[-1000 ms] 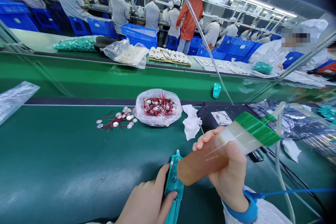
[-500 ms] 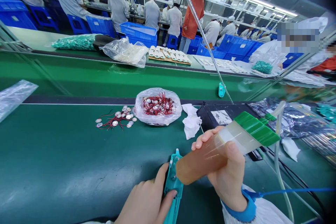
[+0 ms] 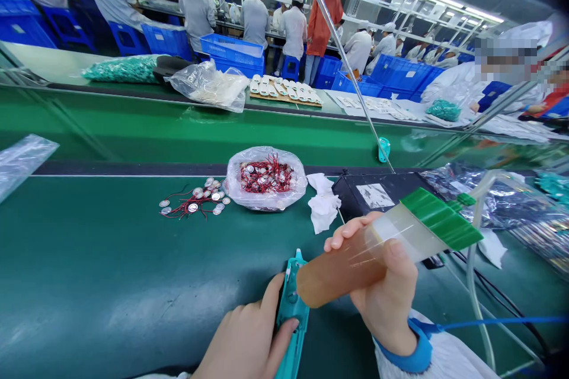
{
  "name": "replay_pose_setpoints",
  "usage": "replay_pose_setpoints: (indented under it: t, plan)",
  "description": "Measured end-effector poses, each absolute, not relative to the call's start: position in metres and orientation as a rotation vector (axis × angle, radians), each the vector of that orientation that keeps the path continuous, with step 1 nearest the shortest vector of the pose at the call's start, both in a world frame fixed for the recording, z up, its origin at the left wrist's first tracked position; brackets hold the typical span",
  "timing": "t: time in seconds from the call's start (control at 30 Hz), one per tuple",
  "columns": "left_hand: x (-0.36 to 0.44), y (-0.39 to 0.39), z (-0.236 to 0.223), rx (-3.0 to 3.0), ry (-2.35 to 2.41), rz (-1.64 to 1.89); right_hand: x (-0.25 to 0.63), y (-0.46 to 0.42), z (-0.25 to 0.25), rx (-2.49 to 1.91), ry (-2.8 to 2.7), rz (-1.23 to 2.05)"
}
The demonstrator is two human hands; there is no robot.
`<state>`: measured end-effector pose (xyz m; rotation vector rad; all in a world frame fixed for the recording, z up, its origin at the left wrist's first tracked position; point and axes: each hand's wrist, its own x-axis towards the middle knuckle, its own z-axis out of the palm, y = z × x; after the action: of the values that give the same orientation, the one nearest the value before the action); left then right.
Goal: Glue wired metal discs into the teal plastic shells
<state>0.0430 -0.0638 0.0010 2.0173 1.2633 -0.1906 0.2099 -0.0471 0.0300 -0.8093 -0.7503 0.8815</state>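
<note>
My left hand (image 3: 249,331) grips a teal plastic housing (image 3: 291,314), long and narrow with a white tip and an open, hollow upper side. Fingers lie along its left edge and the thumb presses on its right. In my right hand (image 3: 386,284) is a dispensing syringe (image 3: 342,269), a fat clear barrel of brown fluid with a green cap and a hose. It leans over the housing, its lower end above the hollow. Whether its outlet touches the housing is hidden. A blue strap (image 3: 409,355) circles my right wrist.
A plastic bag (image 3: 231,186) holds red-wired metal discs; loose ones (image 3: 195,201) lie to its left. White tissue (image 3: 323,204) lies beside a black box (image 3: 368,189). The hose (image 3: 473,284) and cables run at right. Beyond, a green belt (image 3: 178,130) carries a teal part (image 3: 384,150). Co-workers sit behind.
The teal part on the far belt has moved slightly right. My view has shifted a little. Both hands keep their hold, with the syringe almost unmoved over the housing.
</note>
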Motion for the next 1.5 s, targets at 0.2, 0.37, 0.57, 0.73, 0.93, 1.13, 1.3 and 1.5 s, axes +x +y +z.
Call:
replay_pose_setpoints:
  t: [0.2,0.37,0.57,0.73,0.93,1.13,1.3,1.5]
  plan:
    - [0.0432,-0.065,0.0014,2.009,1.254,-0.192,0.209,-0.0465,0.0305,-0.802,-0.731,0.862]
    - [0.0432,-0.0654,0.0007,2.013,1.262,-0.166,0.2094,-0.0487,0.0296,-0.814,-0.747,0.821]
    - [0.0437,-0.0658,-0.002,2.016,1.284,-0.197,0.2079,-0.0514,0.0289,-0.781,-0.75,0.825]
    - [0.0445,-0.0662,-0.0042,1.997,1.295,-0.235,0.2063,-0.0497,0.0294,-0.777,-0.748,0.83]
    - [0.0454,-0.0653,-0.0004,1.995,1.284,-0.298,0.2057,-0.049,0.0289,-0.784,-0.75,0.835]
    - [0.0447,-0.067,-0.0031,2.006,1.297,-0.258,0.2063,-0.0499,0.0305,-0.803,-0.772,0.79]
    - [0.0441,-0.0672,-0.0046,2.019,1.299,-0.259,0.2061,-0.0503,0.0311,-0.806,-0.776,0.78]
    - [0.0449,-0.0678,-0.0034,2.017,1.299,-0.253,0.2058,-0.0506,0.0298,-0.777,-0.782,0.805]
